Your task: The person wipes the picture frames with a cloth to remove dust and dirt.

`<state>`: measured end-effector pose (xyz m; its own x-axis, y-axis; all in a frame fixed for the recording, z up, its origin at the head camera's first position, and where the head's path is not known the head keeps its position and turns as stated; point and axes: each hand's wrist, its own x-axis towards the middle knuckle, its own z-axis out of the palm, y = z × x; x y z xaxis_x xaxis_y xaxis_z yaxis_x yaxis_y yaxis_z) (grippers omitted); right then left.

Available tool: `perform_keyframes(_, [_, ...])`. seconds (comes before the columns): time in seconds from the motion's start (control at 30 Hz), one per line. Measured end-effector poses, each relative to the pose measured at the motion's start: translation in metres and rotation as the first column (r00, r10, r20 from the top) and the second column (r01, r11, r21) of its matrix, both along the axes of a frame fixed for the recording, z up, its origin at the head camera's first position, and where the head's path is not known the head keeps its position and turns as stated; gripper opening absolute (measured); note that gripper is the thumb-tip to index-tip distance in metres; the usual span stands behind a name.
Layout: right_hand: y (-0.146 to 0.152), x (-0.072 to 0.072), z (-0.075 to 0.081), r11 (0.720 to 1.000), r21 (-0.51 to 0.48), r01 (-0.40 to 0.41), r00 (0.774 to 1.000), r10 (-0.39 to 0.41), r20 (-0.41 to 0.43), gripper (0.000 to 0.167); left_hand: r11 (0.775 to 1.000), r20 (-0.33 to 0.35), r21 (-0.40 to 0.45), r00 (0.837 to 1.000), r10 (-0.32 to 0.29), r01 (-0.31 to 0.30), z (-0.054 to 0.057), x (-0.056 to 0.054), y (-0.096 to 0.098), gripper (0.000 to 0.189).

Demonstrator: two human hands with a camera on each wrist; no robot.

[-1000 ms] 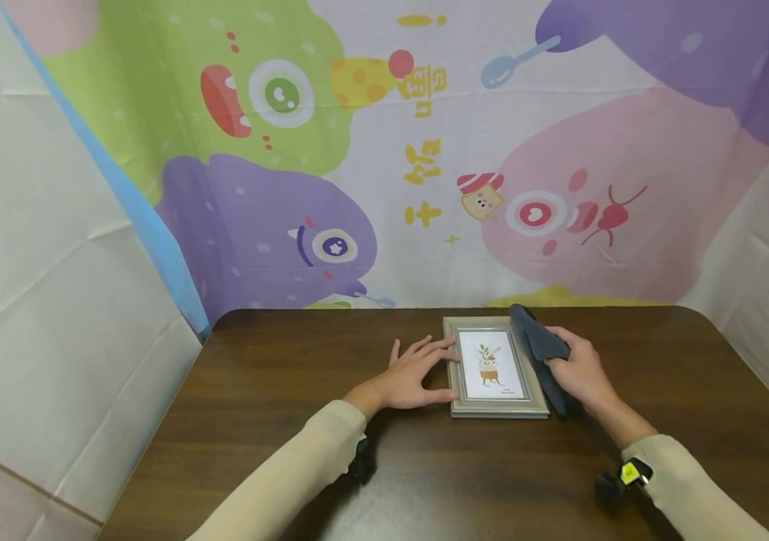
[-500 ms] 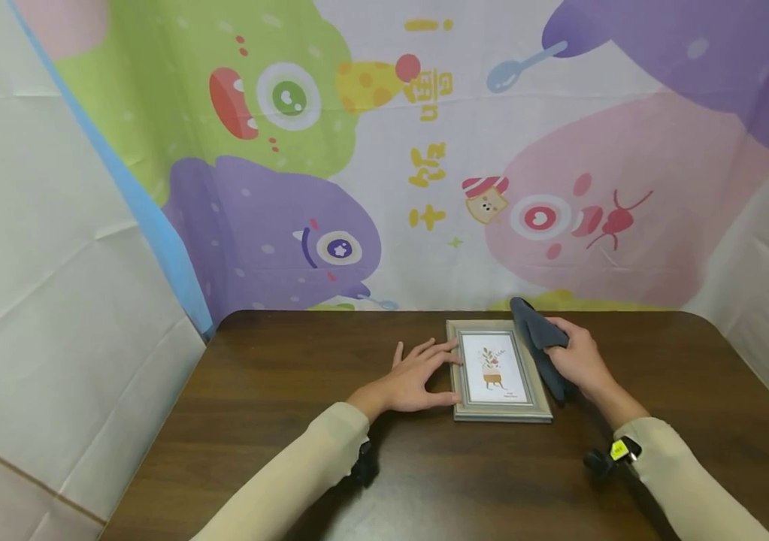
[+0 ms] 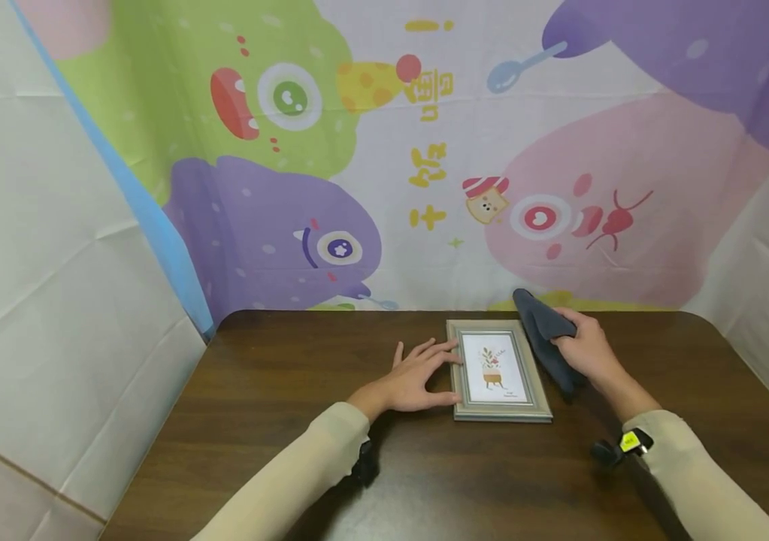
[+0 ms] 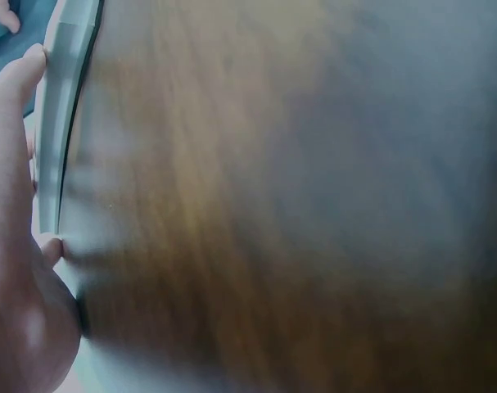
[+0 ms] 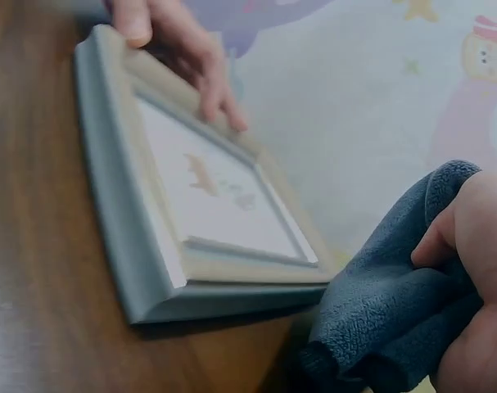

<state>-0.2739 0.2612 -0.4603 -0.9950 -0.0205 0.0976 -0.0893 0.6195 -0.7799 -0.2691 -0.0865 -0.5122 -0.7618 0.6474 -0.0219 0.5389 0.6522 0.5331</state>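
Note:
A picture frame (image 3: 501, 412) with a pale beige-grey border and a potted-plant print lies face up on the table. My left hand (image 3: 411, 379) rests on its left border, fingers spread and thumb near the lower left corner. In the left wrist view the thumb touches the edge of the picture frame (image 4: 64, 106). My right hand (image 3: 587, 349) grips a dark blue-grey cloth (image 3: 543, 330) just beyond the right border. The right wrist view shows the terry cloth (image 5: 387, 286) bunched under the thumb, close to the frame's far corner; whether they touch is unclear.
The dark wooden table (image 3: 255, 451) reaches back to a cartoon-printed curtain (image 3: 425, 270). White sheeting (image 3: 52, 263) hangs along the left side, and more of it stands on the right.
My right hand and the cloth have shifted slightly away to the right of the picture frame, the cloth's tip rising a little. My left hand stays in place on the frame.

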Motion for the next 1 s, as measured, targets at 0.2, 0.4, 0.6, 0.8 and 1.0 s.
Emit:
perform_keyframes(0.2, [0.003, -0.005, 0.01, 0.998, 0.048, -0.026, 0.997, 0.03, -0.072, 0.052, 1.0, -0.003, -0.004, 1.0, 0.01, -0.01, 0.0, 0.0, 0.001, 0.064])
perform_keyframes(0.4, [0.003, -0.013, 0.012, 0.984, 0.16, -0.078, 0.982, 0.104, -0.158, 0.046, 1.0, 0.002, 0.001, 1.0, 0.004, -0.004, 0.002, 0.001, 0.001, 0.065])
perform_keyframes(0.6, [0.003, -0.026, 0.021, 0.964, 0.2, -0.173, 0.966, 0.205, -0.156, 0.048, 1.0, -0.001, 0.003, 1.0, 0.005, -0.005, 0.003, 0.002, 0.0, 0.064])
perform_keyframes(0.8, [0.002, -0.042, 0.02, 0.934, 0.251, -0.253, 0.958, 0.279, -0.074, 0.053, 1.0, 0.005, -0.007, 1.0, -0.001, 0.001, 0.002, 0.001, 0.0, 0.065])
perform_keyframes(1.0, [-0.002, -0.052, 0.016, 0.909, 0.267, -0.32, 0.939, 0.342, -0.04, 0.057, 1.0, 0.002, -0.007, 1.0, 0.005, -0.005, 0.002, 0.001, 0.001, 0.065])
